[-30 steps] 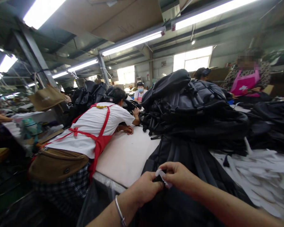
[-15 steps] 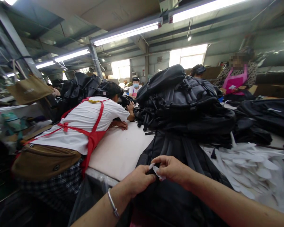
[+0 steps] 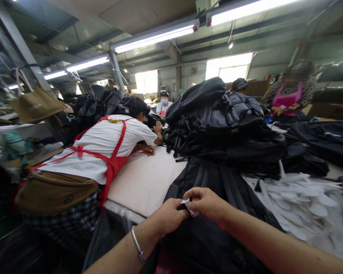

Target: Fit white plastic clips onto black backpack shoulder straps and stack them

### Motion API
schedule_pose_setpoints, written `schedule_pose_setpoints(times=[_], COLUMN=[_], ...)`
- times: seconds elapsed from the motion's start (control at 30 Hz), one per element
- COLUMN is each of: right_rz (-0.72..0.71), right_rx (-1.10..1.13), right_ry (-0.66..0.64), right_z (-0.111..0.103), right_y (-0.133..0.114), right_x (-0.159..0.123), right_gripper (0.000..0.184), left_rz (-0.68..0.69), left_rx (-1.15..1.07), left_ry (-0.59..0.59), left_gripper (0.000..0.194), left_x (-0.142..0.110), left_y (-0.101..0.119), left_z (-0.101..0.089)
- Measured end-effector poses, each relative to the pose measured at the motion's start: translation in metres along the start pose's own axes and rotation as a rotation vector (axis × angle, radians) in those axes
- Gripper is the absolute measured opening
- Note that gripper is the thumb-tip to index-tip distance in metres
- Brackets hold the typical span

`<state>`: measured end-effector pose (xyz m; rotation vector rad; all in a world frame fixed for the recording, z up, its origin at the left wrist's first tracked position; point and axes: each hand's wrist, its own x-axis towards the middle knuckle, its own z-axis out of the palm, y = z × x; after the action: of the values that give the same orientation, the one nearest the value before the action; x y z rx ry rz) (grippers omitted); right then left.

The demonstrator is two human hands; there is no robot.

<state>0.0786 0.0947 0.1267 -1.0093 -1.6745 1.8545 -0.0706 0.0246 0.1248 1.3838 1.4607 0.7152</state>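
A black backpack [image 3: 200, 179] lies on the table in front of me, its shoulder straps facing up. Above it my two hands meet. My right hand [image 3: 208, 204] pinches a thin white piece [image 3: 186, 203] between thumb and fingers; whether it is paper or foam I cannot tell. The white piece bends round a small black part, which looks like a strap end. My left hand [image 3: 170, 217], with a silver bangle at the wrist, has its fingers closed on that black part. The fingers hide most of it.
Black backpacks [image 3: 217, 118] are heaped beyond my hands. Loose white pieces [image 3: 300, 199] are piled at the right. To the left, a person in a white shirt and red apron [image 3: 114, 163] leans over the pale tabletop [image 3: 145, 179]. Other people stand farther back.
The white piece has shifted and now folds closer over the black part between my fingers. Both hands stay in nearly the same place. The person at the far right has lowered their head.
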Motion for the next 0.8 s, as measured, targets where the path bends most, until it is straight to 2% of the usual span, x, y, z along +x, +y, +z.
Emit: schedule_pose_setpoints(times=[0.1,0.23,0.3,0.5,0.6,0.8], right_rz=[-0.071,-0.320,-0.375,-0.587,-0.598,-0.422], right_rx=[-0.157,-0.656,-0.826,-0.997,-0.998,-0.999], right_ry=[-0.006,0.080,0.107,0.053,0.098,0.040], right_z=[0.000,-0.003,-0.005,-0.009,-0.009,-0.002], right_y=[0.001,-0.005,-0.009,-0.018,-0.022,-0.035], right_x=[0.001,-0.004,-0.007,-0.008,-0.002,0.008], right_gripper=[0.014,0.012,0.010,0.013,0.008,0.013], left_rz=[0.015,0.040,0.031,0.057,0.055,0.009], left_rx=[0.083,0.163,0.165,0.139,0.137,0.142], left_ry=[0.007,0.036,0.046,0.041,0.042,-0.001], left_gripper=[0.036,0.030,0.030,0.026,0.026,0.028], left_x=[-0.001,-0.002,-0.002,-0.002,-0.003,-0.003], left_y=[0.002,0.003,0.002,-0.001,0.000,-0.003], left_z=[0.001,0.001,0.001,0.001,-0.001,0.000])
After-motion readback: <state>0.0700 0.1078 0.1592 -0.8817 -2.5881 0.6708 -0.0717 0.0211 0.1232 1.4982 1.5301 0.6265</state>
